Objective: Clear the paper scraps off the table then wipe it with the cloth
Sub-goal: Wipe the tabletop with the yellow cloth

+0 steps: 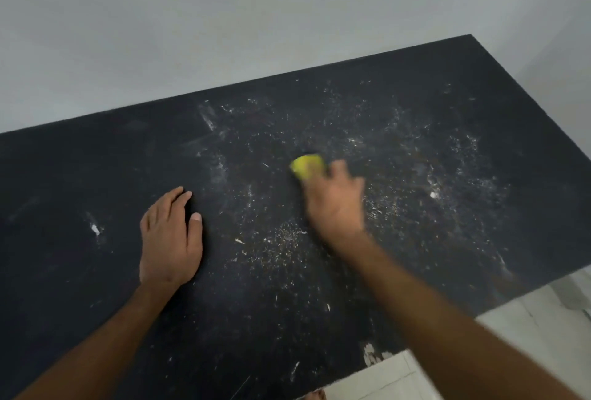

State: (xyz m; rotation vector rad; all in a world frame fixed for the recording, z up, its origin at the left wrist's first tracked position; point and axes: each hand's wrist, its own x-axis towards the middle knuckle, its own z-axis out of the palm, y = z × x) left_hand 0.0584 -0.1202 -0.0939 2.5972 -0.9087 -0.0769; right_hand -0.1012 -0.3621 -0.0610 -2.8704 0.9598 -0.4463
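Observation:
A black table (96,169) fills the view, speckled with white dust and tiny paper bits across its middle and right. My right hand (335,201) is blurred and pressed down near the centre, closed on a bunched yellow-green cloth (307,166) that sticks out past the fingertips. My left hand (171,236) lies flat on the table to the left, fingers together, palm down, holding nothing. A small white scrap (95,228) lies left of it, and another white scrap (433,195) sits at the right.
A plain grey wall (224,15) runs behind the table's far edge. Pale floor tiles (527,329) show past the table's near right edge, where the surface is chipped (371,356).

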